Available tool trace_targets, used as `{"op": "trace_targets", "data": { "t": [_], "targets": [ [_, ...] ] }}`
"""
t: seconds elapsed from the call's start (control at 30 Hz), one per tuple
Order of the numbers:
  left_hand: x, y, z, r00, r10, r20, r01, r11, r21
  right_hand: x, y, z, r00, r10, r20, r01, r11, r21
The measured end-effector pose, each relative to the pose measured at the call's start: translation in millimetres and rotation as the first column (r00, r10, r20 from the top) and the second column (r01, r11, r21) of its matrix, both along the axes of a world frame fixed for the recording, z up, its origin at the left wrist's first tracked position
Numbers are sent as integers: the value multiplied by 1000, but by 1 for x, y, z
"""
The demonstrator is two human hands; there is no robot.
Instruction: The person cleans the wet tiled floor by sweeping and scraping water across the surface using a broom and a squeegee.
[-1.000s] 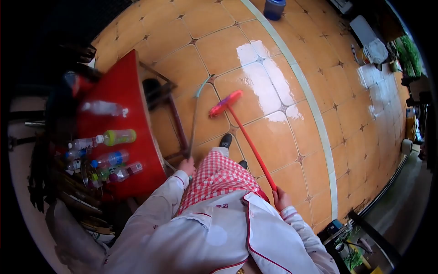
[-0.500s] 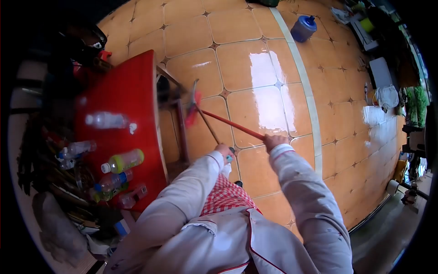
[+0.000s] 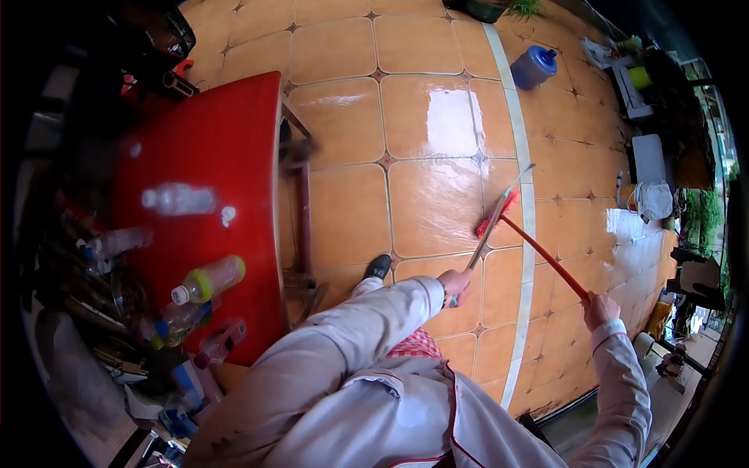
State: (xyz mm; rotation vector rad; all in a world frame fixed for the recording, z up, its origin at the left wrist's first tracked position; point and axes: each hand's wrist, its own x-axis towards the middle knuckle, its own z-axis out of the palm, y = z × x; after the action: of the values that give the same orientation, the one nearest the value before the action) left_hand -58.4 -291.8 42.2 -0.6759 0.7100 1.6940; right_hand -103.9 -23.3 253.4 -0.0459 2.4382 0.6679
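Note:
My right hand [image 3: 601, 312] is closed round the orange-red handle of a broom [image 3: 550, 261] with pink-red bristles. The broom's head lies low over the tiles near the pale strip, partly hidden. My left hand [image 3: 455, 288] grips a thin brownish stick [image 3: 485, 235] with a pale, slightly curved far end; its exact kind I cannot make out. A bit of teal shows at that hand. The stick passes in front of the bristles; whether they touch, I cannot tell. Glossy, wet-looking orange tiles [image 3: 429, 207] lie below.
A red table [image 3: 226, 132] on my left bears several plastic bottles [image 3: 211, 279] and a crumpled white scrap [image 3: 228, 216]. A blue water jug [image 3: 534, 67] sits on the floor ahead. Boxes and a white bag [image 3: 654, 201] line the right side. My dark shoe [image 3: 378, 266] is near the table leg.
Both hands have swung right, carrying the broom and the stick from beside the table to the pale floor strip. My view has shifted slightly, and one shoe now shows more fully.

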Motion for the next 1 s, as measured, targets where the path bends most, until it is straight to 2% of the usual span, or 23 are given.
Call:
{"op": "trace_targets", "data": {
  "t": [0.03,0.1,0.17,0.23,0.3,0.37,0.43,0.47,0.57,0.6,0.63,0.7,0.77,0.8,0.83,0.87,0.9,0.93,0.97,1.0],
  "targets": [
    [9,-13,10,1000,3,2,-3,1000,-4,11,4,4,997,-15,-76,11,999,-49],
    [31,-44,30,978,-111,-178,83,984,-157,34,4,16,992,-63,-105,52,993,-105],
    [63,-68,26,970,-59,-234,6,975,-221,55,-1,19,983,-127,-129,96,970,-223],
    [97,-96,8,888,-236,-395,42,896,-441,72,-13,5,983,-123,-137,71,940,-332],
    [142,-126,-29,923,-27,-383,-48,982,-185,79,-35,-23,991,-119,-54,85,903,-421],
    [151,-129,19,971,25,-239,-164,796,-583,83,-60,-67,986,-94,138,145,891,-430],
    [205,-145,-60,843,-323,-430,-175,591,-788,94,-91,-119,983,22,183,77,853,-516],
    [223,-151,-77,842,-326,-431,-182,581,-794,103,-103,-153,976,36,213,84,846,-526],
    [240,-169,-99,958,26,-287,-216,723,-656,148,-149,-197,959,158,234,9,810,-586],
    [243,-162,-92,974,91,-209,-210,715,-666,168,-153,-198,962,142,235,17,823,-567],
    [246,-150,-82,974,81,-214,-207,709,-675,188,-153,-200,964,120,238,31,837,-546],
    [264,-114,-66,954,283,-99,-281,731,-622,228,-117,-208,969,124,215,9,849,-528],
    [282,-74,-64,999,-25,-31,-4,725,-689,252,-62,-207,974,140,179,-43,887,-461],
    [300,-57,-92,960,-231,-159,54,709,-703,261,-34,-190,971,126,202,-31,909,-415],
    [320,-41,-130,861,-427,-277,102,678,-728,268,-5,-165,969,108,223,-18,928,-373],
    [339,-23,-148,970,19,-241,-112,918,-379,275,26,-149,967,93,236,-1,932,-362],
    [354,-3,-156,911,412,-11,-412,911,-17,284,57,-136,973,77,219,3,938,-345],
    [358,19,-145,915,403,-9,-404,915,-15,293,82,-117,975,46,219,13,966,-257],
    [359,44,-117,977,201,-66,-210,958,-196,302,106,-99,978,12,208,30,979,-202],
    [357,69,-82,996,-19,-87,-15,926,-377,311,131,-87,981,6,194,26,987,-161]
  ]
}}
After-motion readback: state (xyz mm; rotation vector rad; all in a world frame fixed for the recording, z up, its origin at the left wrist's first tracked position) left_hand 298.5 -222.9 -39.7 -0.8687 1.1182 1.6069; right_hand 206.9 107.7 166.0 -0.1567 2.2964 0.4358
